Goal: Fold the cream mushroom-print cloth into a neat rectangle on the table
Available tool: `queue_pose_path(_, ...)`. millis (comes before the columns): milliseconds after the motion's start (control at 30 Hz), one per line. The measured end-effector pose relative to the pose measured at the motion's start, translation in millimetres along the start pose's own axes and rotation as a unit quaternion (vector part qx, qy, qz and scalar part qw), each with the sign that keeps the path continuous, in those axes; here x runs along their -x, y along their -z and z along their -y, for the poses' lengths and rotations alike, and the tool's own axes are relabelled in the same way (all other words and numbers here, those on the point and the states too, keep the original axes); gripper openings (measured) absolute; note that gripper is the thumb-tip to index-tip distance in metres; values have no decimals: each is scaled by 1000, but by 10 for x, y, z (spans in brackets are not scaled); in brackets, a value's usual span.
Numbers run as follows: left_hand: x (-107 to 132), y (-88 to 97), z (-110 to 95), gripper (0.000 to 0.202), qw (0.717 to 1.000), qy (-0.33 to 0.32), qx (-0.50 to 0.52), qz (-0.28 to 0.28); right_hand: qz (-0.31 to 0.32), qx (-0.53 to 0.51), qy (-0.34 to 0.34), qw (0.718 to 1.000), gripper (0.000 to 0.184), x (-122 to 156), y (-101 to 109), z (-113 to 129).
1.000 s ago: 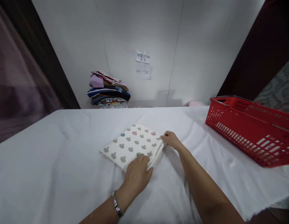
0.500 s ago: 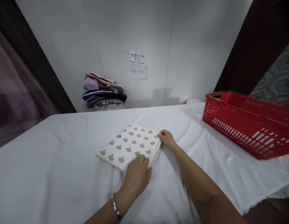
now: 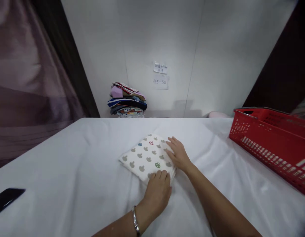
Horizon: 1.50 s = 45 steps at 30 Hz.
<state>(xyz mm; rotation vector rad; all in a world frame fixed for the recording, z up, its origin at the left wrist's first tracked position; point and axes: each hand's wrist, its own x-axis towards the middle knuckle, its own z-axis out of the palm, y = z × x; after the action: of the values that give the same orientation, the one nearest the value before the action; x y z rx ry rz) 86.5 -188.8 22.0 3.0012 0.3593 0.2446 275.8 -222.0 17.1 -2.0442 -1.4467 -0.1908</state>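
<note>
A folded white cloth (image 3: 145, 156) with grey mushroom prints, plus a few blue, red and green ones, lies flat on the white-covered table. My left hand (image 3: 158, 191), with a silver bracelet at its wrist, is at the cloth's near corner. Its fingers are bent together over the edge, and the thumb is at the side. On the cloth's right part rests my right hand (image 3: 178, 154), palm down with fingers spread. The layers along the right edge are mostly hidden beneath that hand.
To the right stands a red plastic basket (image 3: 270, 141) with metal handles. A stack of folded fabrics (image 3: 128, 100) is beyond the table's far edge, against the wall. Part of a black flat object (image 3: 8, 199) shows at the left edge. Paper signs (image 3: 161, 75) hang on the wall.
My right hand has let go of the cloth's right corner and now lies spread on top. My left hand stays at the near corner. The view has swung left, bringing the black object into sight.
</note>
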Motion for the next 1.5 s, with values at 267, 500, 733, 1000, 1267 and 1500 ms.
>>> queue_pose_path(267,23,218,174,18,993,-41,108,-36,136,78,2,988,45,125,-259,18)
queue_pose_path(500,166,368,1383,49,947,187,126,-229,146,74,-15,986,46,127,-171,102)
queue_pose_path(733,301,-39,1851,52,929,259,203,-167,231,-61,107,965,58,375,-140,774)
queue_pose_path(1000,181,131,1911,29,949,256,131,-129,299,40,131,944,74,590,-311,862)
queue_pose_path(1267,181,295,2130,38,933,242,262,-54,325,27,136,936,70,584,-196,931)
queue_pose_path(1500,-572,575,1689,54,971,150,155,-99,326,14,132,936,72,562,-277,904)
